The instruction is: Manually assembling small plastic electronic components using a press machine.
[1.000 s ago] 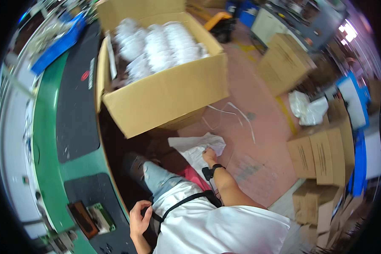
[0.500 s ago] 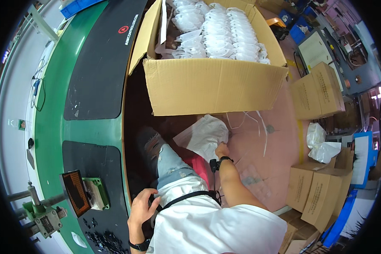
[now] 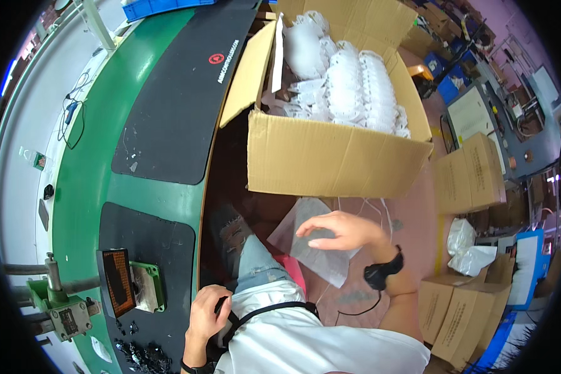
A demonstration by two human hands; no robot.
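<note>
My right hand [image 3: 340, 230] hovers over the white translucent plastic bag [image 3: 324, 262], its fingers spread and bent with nothing between them. The bag hangs or lies below the hand, in front of the open cardboard box [image 3: 336, 162]; part of it is hidden by the hand. Packed in the box are rows of white plastic pieces [image 3: 346, 87] in thin wrapping. Beside my waist, at the bench's edge, my left hand [image 3: 209, 313] is loosely curved, with a dark gap between thumb and fingers; I see nothing held.
The green bench [image 3: 153, 199] on the left carries black mats [image 3: 168, 124], a hand press [image 3: 65, 315] and small black parts [image 3: 140, 355]. Closed cartons [image 3: 470, 174] and a white plastic bundle [image 3: 470, 249] stand at the right. White straps [image 3: 380, 209] trail below the box.
My right hand has let go of the white bag and come up above it. The bag has spread flatter. My left hand stays by my waist; the view has shifted.
</note>
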